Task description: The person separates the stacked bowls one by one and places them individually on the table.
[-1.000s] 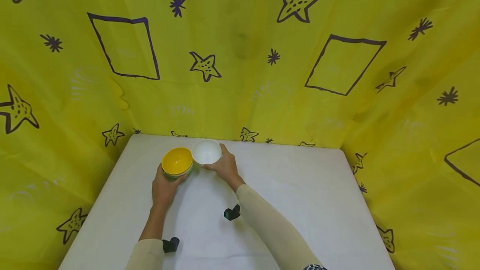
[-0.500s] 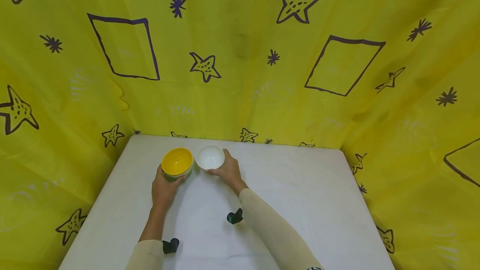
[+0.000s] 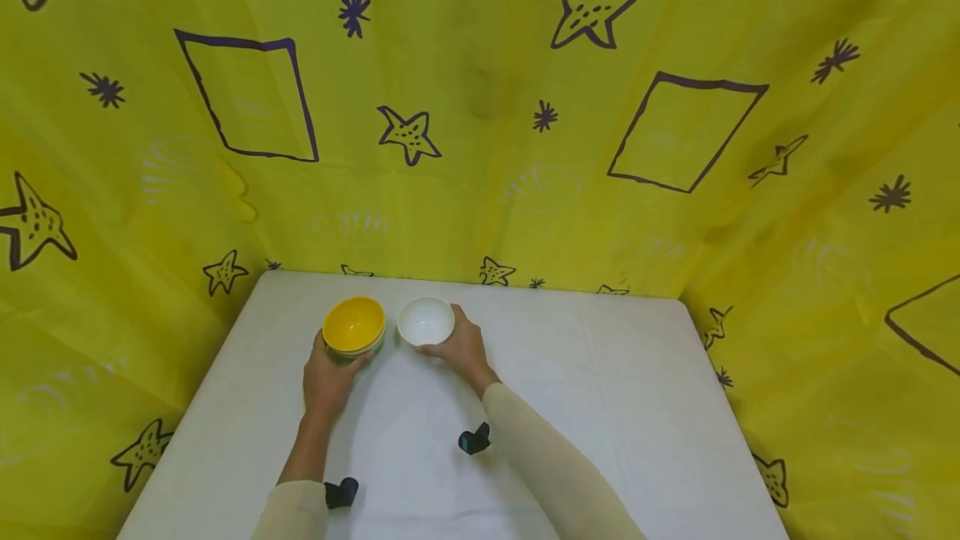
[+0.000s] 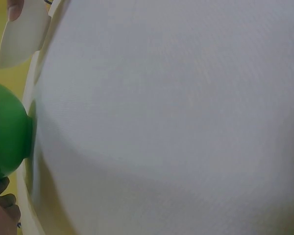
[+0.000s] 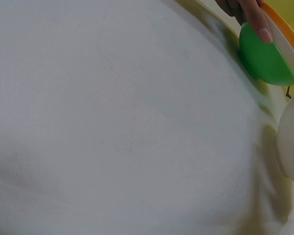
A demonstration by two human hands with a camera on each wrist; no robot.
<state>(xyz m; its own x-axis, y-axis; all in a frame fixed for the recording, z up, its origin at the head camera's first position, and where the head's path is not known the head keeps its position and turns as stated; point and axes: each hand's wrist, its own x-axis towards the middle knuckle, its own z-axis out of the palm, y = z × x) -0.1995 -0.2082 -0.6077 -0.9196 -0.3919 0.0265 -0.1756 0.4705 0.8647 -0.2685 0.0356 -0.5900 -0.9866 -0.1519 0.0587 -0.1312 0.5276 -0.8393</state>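
At the far left part of the table, my left hand [image 3: 327,380] grips a nested stack of bowls. A yellow bowl [image 3: 354,324] is on top, a white rim [image 5: 282,35] shows beneath it, and a green bowl [image 5: 265,58] is outermost at the bottom. Just right of the stack, my right hand [image 3: 467,352] holds a separate white bowl [image 3: 426,322] by its right side, thumb at the near rim. A narrow gap parts this bowl from the stack. In the left wrist view the white bowl [image 4: 24,34] and green bowl [image 4: 9,132] appear at the left edge.
A white-covered table [image 3: 600,390] lies under both hands. Yellow curtains [image 3: 480,107] with drawn stars and frames enclose its back and sides, the rear one close behind the bowls. Dark wrist-worn pieces [image 3: 474,438] stick out beside the sleeves.
My right hand has drawn the white bowl away from the stack, to the right and slightly nearer me. The left hand and its stack have stayed in place.
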